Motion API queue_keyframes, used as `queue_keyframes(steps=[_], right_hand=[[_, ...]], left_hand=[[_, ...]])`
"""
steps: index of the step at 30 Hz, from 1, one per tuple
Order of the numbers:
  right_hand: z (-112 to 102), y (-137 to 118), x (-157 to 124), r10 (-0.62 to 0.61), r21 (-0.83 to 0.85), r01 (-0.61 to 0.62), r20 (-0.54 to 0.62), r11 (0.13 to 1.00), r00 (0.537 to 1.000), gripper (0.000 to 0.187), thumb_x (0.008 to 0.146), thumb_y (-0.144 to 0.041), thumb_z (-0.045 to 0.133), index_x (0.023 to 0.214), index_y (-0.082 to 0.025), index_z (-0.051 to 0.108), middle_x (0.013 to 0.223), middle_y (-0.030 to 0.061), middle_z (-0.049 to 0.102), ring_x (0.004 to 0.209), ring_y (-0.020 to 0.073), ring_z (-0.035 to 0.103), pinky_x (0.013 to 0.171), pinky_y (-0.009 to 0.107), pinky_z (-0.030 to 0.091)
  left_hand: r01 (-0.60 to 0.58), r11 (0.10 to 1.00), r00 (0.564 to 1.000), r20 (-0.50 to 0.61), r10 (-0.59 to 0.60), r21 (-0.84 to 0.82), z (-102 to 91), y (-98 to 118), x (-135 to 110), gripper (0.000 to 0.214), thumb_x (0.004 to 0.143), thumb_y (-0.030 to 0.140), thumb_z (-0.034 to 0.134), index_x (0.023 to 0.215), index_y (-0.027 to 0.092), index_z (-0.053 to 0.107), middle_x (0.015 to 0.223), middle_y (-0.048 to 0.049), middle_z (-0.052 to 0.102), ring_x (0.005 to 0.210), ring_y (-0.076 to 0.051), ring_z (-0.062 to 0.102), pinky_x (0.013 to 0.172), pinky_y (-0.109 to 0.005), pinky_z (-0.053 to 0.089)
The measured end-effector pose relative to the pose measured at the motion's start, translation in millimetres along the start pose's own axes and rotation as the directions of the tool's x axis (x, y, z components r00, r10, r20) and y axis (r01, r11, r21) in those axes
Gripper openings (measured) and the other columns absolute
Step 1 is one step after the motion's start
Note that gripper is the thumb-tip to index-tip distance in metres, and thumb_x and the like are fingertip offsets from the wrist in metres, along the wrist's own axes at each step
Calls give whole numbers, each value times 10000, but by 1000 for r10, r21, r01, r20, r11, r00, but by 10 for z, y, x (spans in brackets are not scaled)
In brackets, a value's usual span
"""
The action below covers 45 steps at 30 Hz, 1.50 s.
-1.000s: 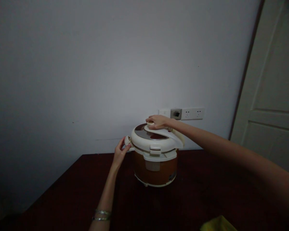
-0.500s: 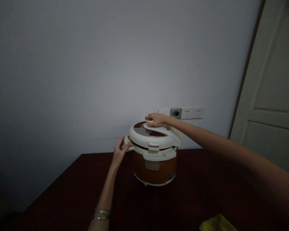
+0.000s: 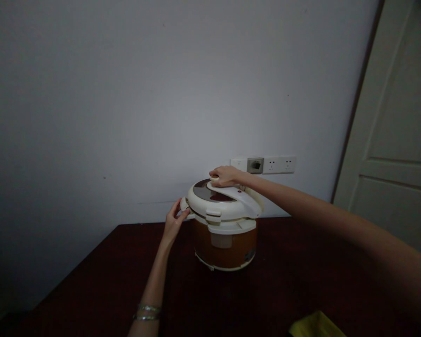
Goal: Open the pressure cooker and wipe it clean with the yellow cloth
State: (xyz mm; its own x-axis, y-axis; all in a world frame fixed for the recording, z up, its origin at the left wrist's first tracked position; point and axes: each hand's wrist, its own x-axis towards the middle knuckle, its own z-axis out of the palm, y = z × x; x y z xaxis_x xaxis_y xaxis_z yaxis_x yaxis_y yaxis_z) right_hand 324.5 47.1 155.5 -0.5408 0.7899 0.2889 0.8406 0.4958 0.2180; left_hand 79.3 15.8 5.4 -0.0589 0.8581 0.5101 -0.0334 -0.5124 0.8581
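An electric pressure cooker with an orange-brown body and white rims stands upright on the dark red table. Its white lid, with a dark round panel on top, rests on the cooker's upper rim. My right hand is closed around the lid's handle, reaching in from the right. On the cooker's left side, my left hand grips the white side handle between thumb and fingers. Bracelets circle my left wrist. The inside of the cooker is hidden under the lid.
Wall sockets and a switch sit on the pale wall just behind the cooker. A yellow item lies at the front edge of view on the table. A white door stands at the right.
My right hand has turned the lid: its front tab has shifted left, and the lid now sits lower, with the dark gap under its front edge closed. My left hand stays in place.
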Motion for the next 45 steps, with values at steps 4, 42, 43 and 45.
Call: queue_keyframes(steps=[4, 42, 43, 45], right_hand=[[21, -25, -3, 42, -17, -42, 10, 999, 999, 430, 771, -540, 422, 968, -217, 626, 992, 102, 667, 826, 239, 590, 579, 272, 317], [20, -229, -3, 319, 14, -319, 14, 948, 948, 525, 783, -520, 418, 1121, -193, 652, 1106, 166, 657, 981, 337, 612, 736, 389, 463], [21, -228, -2, 316, 14, -316, 15, 949, 949, 521, 789, -518, 411, 1117, -193, 652, 1101, 166, 658, 975, 335, 614, 734, 389, 462], [20, -211, -2, 306, 12, -306, 19, 952, 952, 525, 802, -528, 398, 1107, -185, 652, 1089, 170, 661, 964, 331, 618, 730, 389, 458]], left_hand=[[12, 1000, 1000, -3, -12, -8, 6, 2, 3, 675, 620, 439, 740, 1206, 146, 579, 1246, -136, 603, 1184, -283, 526, 1000, -380, 404], [27, 1000, 1000, 0, -27, 7, 3, 21, 1, 689, 622, 440, 738, 1217, 137, 569, 1275, -147, 579, 1186, -291, 521, 977, -371, 420], [26, 1000, 1000, 1, -26, 7, 2, 22, 0, 689, 625, 438, 736, 1219, 133, 566, 1280, -152, 573, 1188, -291, 520, 976, -373, 421], [24, 1000, 1000, 7, -24, 6, 0, 21, 0, 692, 634, 431, 731, 1228, 122, 556, 1289, -162, 564, 1190, -291, 517, 978, -377, 419]])
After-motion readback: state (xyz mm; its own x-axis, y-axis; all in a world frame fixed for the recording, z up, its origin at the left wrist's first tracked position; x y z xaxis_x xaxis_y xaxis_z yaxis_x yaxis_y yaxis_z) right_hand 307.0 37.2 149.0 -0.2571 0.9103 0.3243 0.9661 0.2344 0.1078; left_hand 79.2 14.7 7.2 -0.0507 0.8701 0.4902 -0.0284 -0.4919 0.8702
